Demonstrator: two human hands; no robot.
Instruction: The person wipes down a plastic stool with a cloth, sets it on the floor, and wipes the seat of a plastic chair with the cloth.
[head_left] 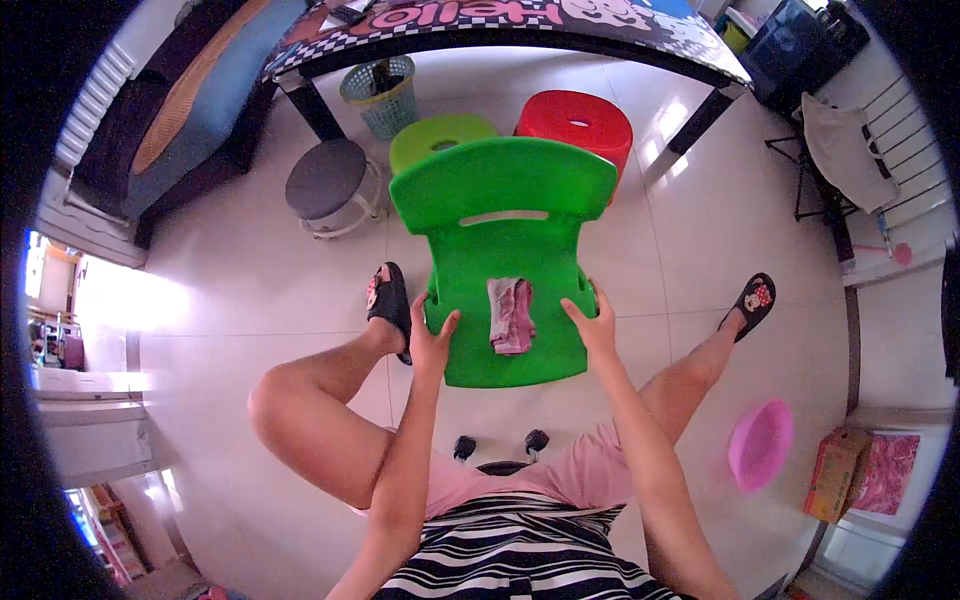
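Note:
Directly in front of me is a green plastic chair (505, 255) with a slot in its backrest. A folded pink and grey cloth (511, 316) lies on its seat. My left hand (431, 338) grips the left edge of the seat, thumb on top and fingers around the side. On the opposite edge, my right hand (596, 322) holds the chair in the same way. Neither hand touches the cloth. The undersides of the chair and its legs are hidden from view.
Beyond the chair stand a light green stool (415, 140), a red stool (570, 118) and a grey round stool (326, 180). A table (500, 38) and a mesh basket (390, 112) are behind them. A pink basin (760, 447) and a cardboard box (836, 474) sit at right.

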